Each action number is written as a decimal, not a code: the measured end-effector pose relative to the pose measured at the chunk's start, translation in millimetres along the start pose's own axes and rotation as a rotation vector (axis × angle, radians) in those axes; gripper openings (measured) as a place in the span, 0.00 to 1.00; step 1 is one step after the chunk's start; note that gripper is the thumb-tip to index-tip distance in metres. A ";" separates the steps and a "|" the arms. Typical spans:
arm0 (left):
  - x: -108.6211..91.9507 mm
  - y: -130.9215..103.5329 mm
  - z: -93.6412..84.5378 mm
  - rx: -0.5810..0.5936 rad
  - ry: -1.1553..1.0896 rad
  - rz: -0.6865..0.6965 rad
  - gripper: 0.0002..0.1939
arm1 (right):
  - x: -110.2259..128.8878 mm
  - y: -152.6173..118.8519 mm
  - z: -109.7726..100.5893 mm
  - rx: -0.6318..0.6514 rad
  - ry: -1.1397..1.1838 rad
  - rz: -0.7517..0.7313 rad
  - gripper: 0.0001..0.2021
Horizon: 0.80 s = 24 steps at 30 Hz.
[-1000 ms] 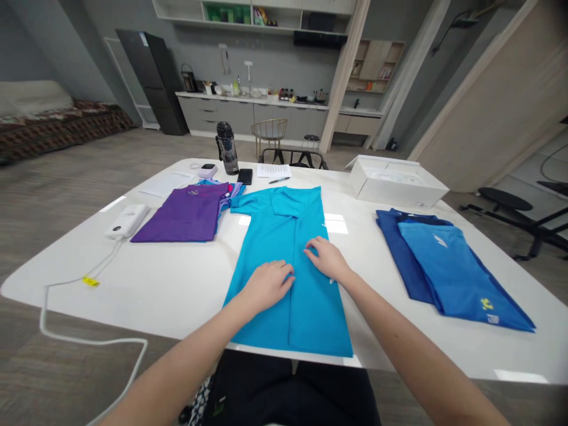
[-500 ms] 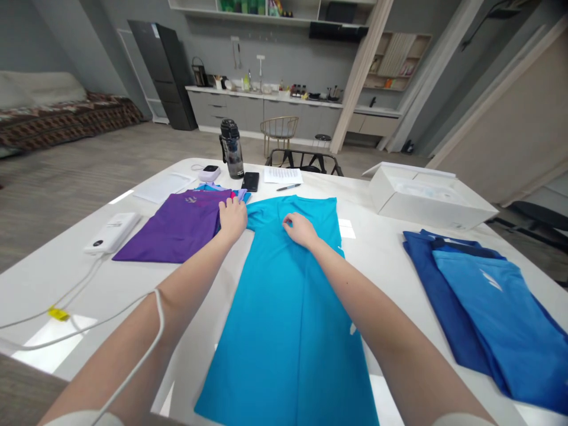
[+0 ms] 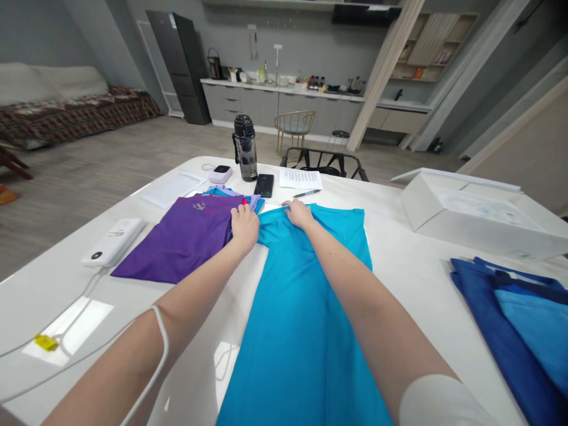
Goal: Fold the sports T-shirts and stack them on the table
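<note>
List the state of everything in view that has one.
Turquoise shirt: laid out lengthwise, rumpled at top
Purple shirt: folded, atop others
Blue garments: folded, stacked
White box: open
Bottle: upright, capped
Pen: lying flat
Fridge: shut
Left hand: at turquoise sleeve, grip unclear
Right hand: at turquoise shirt's top, grip unclear

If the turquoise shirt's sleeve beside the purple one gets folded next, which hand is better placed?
Probably the left: the left hand is at the outer end of the sleeve, while the right hand is farther in, at the turquoise shirt's top edge.
</note>
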State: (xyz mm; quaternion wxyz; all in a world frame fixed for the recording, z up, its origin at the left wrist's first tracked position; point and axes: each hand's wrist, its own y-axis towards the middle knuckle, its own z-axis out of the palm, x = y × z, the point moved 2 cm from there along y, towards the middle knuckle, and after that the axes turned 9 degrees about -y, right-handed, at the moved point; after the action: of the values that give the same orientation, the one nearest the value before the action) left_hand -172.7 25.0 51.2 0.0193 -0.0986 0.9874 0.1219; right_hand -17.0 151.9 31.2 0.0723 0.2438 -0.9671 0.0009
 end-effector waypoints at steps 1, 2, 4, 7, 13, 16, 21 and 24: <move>0.6 -1.0 -3.3 -0.001 -0.001 0.010 0.22 | -0.8 4.2 0.9 0.004 0.000 -0.009 0.14; 1.3 -2.1 -8.1 -0.001 -0.007 0.020 0.21 | -2.3 7.7 1.3 0.003 0.005 -0.022 0.12; 2.8 -3.9 -21.8 0.012 -0.046 0.037 0.18 | -7.3 13.2 -0.2 -0.004 0.032 -0.049 0.09; 0.7 -4.1 -51.8 0.048 -0.210 0.034 0.13 | -19.0 19.2 -10.4 -0.037 0.143 -0.093 0.08; -62.3 -6.4 -100.4 0.043 -0.802 0.114 0.09 | -59.3 21.7 -53.3 -0.094 0.452 -0.221 0.07; -116.4 -13.8 -91.6 0.111 -0.992 0.165 0.09 | -88.9 5.7 -64.3 -0.092 0.522 -0.203 0.08; -150.4 -5.8 -34.1 0.286 -0.982 0.185 0.15 | -131.9 -62.1 -50.6 -0.093 0.356 0.044 0.10; -131.1 25.0 0.0 0.206 -0.766 0.236 0.14 | -134.4 -113.5 -41.1 -0.112 0.248 0.132 0.14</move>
State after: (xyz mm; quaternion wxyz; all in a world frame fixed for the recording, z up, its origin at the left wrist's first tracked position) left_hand -49.2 73.7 65.3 0.3812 0.0701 0.9204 0.0516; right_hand 159.4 116.8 49.2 0.2044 0.1731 -0.9633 -0.0181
